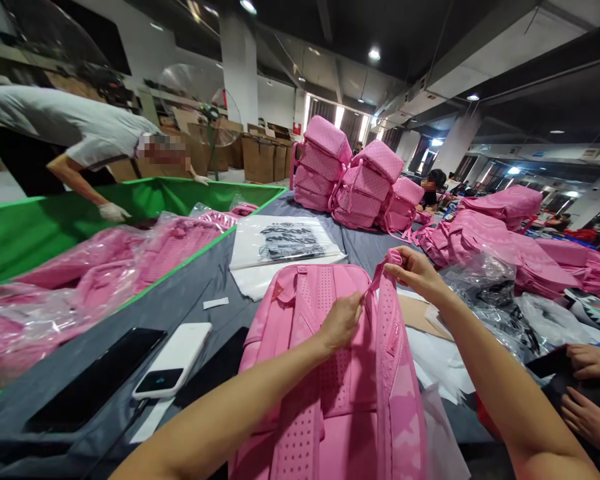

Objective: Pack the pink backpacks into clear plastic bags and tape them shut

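A pink backpack (pixel 347 400) lies in front of me on the grey-covered table, its padded shoulder straps facing up. My left hand (pixel 341 321) is closed over the middle of the back panel, pinching a thin pink strap. Farther right, my right hand (pixel 414 270) grips the folded, rolled part of the pink webbing strap (pixel 393 257) at the right shoulder strap. The webbing runs between both hands. Just beyond the backpack is a stack of printed plastic bags (pixel 287 241).
To the left, a green-walled bin (pixel 180 267) holds bagged pink backpacks; a gloved person (pixel 80 127) bends over it. A black phone (pixel 100 377) and white power bank (pixel 173 360) lie near. Stacked pink bags (pixel 363 177) stand behind. Another person's hands (pixel 593 393) are at right.
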Tool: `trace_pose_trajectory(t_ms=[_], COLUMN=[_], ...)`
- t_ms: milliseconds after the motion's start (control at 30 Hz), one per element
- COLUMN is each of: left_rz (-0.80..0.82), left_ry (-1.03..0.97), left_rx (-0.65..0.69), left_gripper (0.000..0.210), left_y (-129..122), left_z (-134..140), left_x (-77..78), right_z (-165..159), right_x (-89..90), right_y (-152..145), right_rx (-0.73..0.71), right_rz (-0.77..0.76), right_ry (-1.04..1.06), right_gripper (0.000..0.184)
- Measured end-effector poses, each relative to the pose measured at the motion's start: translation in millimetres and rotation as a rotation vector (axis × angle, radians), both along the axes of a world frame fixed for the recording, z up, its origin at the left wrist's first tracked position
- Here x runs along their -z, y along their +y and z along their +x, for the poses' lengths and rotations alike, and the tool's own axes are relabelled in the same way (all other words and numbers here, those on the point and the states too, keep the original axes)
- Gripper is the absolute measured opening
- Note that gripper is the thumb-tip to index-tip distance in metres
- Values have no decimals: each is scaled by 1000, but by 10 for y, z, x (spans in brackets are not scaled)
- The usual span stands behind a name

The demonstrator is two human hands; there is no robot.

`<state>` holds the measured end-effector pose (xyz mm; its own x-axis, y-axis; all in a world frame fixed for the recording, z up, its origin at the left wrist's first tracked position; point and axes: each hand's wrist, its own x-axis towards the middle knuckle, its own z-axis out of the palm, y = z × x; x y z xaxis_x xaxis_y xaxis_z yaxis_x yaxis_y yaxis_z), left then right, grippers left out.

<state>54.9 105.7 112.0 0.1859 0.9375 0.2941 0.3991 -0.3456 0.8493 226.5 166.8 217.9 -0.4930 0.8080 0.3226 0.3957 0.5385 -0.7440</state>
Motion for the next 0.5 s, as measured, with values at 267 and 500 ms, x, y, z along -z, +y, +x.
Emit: trace_pose_trajectory(t_ms=[267,500], left_rz=[-797,-799], left_ry=[-738,-326], left_rx=[105,372], left_gripper=[28,45], left_y=[-1087,-918], left_z=[-100,-908], left_x=[301,210], right_z=[-641,-700], right_x=[747,1282], right_y=[932,1263], right_rx=[-19,75], right_rz=[352,390], right_ry=[-641,-705], right_gripper=[32,71])
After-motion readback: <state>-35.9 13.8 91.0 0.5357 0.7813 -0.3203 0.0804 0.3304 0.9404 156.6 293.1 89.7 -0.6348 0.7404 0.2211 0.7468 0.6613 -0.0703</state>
